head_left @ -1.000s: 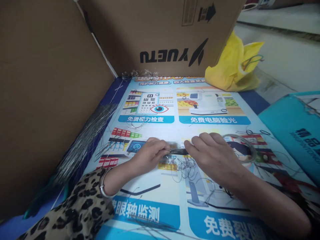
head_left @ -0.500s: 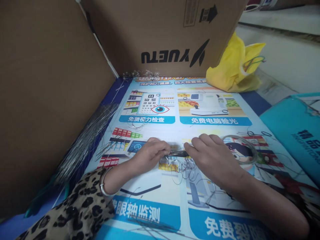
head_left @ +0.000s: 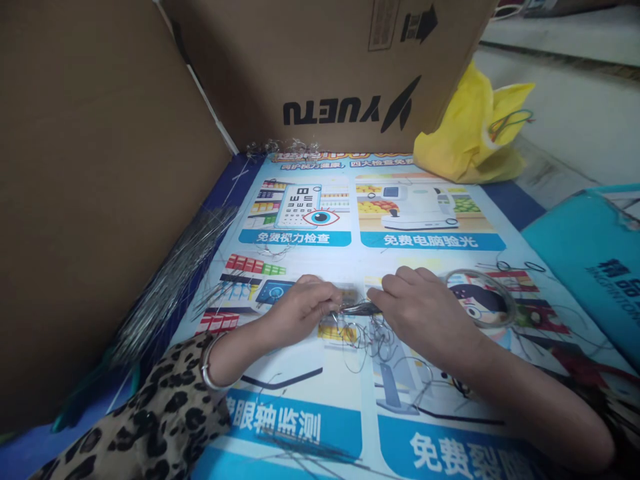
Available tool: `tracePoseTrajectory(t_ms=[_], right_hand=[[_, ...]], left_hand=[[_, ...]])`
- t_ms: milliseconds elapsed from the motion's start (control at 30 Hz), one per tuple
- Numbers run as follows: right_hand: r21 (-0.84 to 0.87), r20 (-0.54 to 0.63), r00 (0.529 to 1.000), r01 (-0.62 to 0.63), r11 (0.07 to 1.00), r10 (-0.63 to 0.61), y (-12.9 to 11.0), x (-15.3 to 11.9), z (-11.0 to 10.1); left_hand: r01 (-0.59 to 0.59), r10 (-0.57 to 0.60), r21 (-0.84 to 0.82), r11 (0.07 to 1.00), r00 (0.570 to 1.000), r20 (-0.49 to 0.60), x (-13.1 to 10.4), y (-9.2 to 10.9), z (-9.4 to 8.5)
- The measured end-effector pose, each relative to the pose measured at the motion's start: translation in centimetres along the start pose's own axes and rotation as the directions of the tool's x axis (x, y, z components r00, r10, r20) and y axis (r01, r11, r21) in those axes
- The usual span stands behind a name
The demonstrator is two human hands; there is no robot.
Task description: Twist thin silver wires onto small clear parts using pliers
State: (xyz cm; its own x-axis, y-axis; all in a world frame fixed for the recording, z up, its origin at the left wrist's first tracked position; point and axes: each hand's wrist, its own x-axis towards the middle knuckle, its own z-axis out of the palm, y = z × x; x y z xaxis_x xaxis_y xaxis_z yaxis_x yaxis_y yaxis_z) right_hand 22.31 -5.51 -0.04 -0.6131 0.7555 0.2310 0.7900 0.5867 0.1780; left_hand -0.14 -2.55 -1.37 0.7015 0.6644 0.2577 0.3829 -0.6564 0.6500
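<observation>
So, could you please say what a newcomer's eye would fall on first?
The yellow bag at back right probably stands out first, beside brown cardboard with upside-down lettering. At the centre, the left hand and right hand hold thin dark wires over the printed poster.

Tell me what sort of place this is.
Probably a makeshift workspace: a printed poster covers much of a blue surface, cardboard stands behind, and a bundle of wire-like strands lies at left.

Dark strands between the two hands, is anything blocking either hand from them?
Nothing visible: the left hand pinches one end of the dark strands, the right hand grips the other. Wire loops show just below, not in between.
</observation>
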Motion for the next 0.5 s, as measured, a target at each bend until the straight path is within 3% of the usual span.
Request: tracePoseTrajectory(t_ms=[300, 500], right_hand=[[-0.001, 0.014, 1.000, 0.023, 1.000, -0.023, 0.09, -0.02, -0.13], [-0.001, 0.021, 1.000, 0.011, 1.000, -0.011, 0.02, -0.05, -0.01]], left_hand=[[-0.024, 0.025, -0.001, 1.000, 1.000, 0.003, -0.01, 0.04, 0.07], [0.106, -0.104, -0.041, 0.994, 0.994, 0.037, 0.23, 0.86, -0.36]])
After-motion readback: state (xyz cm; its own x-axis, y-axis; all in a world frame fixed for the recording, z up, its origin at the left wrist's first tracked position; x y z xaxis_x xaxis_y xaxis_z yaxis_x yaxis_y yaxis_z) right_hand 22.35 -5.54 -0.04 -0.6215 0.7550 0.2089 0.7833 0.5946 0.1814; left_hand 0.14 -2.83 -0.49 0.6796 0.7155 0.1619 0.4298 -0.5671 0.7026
